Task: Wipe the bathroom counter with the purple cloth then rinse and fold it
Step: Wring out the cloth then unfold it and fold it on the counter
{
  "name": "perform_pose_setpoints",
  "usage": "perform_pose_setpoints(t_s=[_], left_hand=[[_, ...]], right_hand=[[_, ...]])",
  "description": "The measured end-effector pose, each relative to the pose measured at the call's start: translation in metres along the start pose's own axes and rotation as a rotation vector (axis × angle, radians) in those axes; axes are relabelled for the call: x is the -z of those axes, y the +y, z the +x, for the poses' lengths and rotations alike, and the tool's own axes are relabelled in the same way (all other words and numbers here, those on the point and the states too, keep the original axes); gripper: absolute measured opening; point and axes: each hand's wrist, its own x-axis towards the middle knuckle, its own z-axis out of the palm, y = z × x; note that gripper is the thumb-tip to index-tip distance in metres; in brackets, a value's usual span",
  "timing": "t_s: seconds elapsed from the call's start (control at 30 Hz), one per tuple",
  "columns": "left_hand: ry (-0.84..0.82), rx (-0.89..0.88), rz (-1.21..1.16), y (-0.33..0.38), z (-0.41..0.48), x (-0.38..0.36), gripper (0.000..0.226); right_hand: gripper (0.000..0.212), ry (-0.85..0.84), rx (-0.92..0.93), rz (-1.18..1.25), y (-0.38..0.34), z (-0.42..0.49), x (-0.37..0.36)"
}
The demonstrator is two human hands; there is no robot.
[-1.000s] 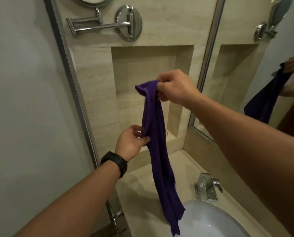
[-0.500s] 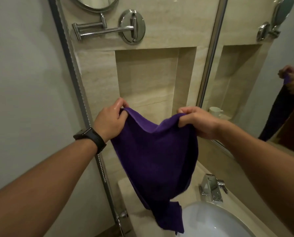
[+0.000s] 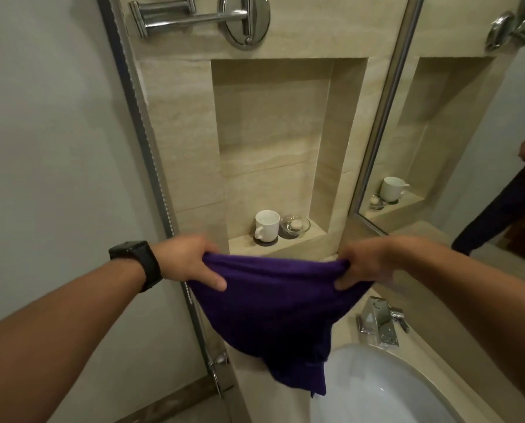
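Holding both arms out in front, roughly level, palms turned down. My left hand (image 3: 188,264) grips the upper left corner of the purple cloth (image 3: 276,315): fingers curled over the top edge, thumb laid flat across the front. My right hand (image 3: 365,264) grips the upper right corner the same way, fabric bunched inside the closed fingers.

The cloth's top edge is stretched between the two hands with a slight sag. The body hangs free in the air, narrowing to a crumpled tail in front of the left rim of the sink (image 3: 377,389), over the left end of the counter (image 3: 249,380). Can't tell whether the tail touches either one.

Black watch (image 3: 136,264) is on my left wrist, face dark. Any marking on it or on the faucet (image 3: 380,322) is too small to read.

Count: 2 hands, 1 cloth, 1 sink, 1 chrome faucet at the counter's back edge. On the niche (image 3: 273,148) ledge: 1 white mug (image 3: 266,225) on a dark coaster at the left, 1 glass dish (image 3: 295,225) just beside it on the right. The mirror (image 3: 469,148) repeats both.
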Motion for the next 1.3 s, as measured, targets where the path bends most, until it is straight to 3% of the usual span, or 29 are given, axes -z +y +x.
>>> perform_pose_setpoints(t_s=[0.07,0.17,0.23,0.33,0.43,0.6,0.67,0.73,0.8,0.9,1.07,1.3], left_hand=[[-0.156,0.045,-0.009,-0.006,0.005,-0.017,0.033],[-0.188,0.053,0.037,-0.017,0.015,-0.040,0.026],[-0.209,0.059,-0.021,-0.023,0.018,-0.049,0.022],[-0.176,0.074,-0.084,-0.029,0.019,-0.047,0.018],[0.171,0.110,0.098,-0.025,0.032,-0.016,0.015],[0.894,0.162,0.276,0.019,0.040,0.074,0.009],[1.108,0.150,0.311,0.044,0.030,0.109,0.018],[1.222,0.074,0.276,0.061,0.018,0.133,0.018],[1.228,-0.019,0.290,0.062,0.006,0.141,0.018],[1.096,-0.105,0.428,0.049,-0.009,0.131,0.012],[0.789,-0.044,0.577,0.036,-0.012,0.087,0.012],[0.651,0.006,0.586,0.033,-0.018,0.049,0.019]], right_hand=[[0.037,-0.139,-0.055,0.050,0.002,0.005,-0.014],[0.061,-0.147,-0.077,0.128,0.004,0.013,-0.025],[0.062,-0.167,-0.086,0.163,0.008,0.016,-0.030],[0.040,-0.130,-0.102,0.102,0.011,0.022,-0.024],[0.024,0.168,-0.096,0.094,0.005,0.035,0.006],[0.025,0.816,-0.141,0.269,-0.021,0.033,0.097],[0.030,1.059,-0.087,0.334,-0.031,0.016,0.131],[0.032,1.175,-0.016,0.349,-0.037,-0.005,0.151],[0.029,1.153,0.031,0.313,-0.036,-0.020,0.156],[0.020,0.955,0.018,0.150,-0.025,-0.032,0.141],[0.016,0.708,-0.036,-0.080,-0.012,-0.034,0.104],[0.011,0.589,-0.050,-0.195,0.000,-0.034,0.068]])
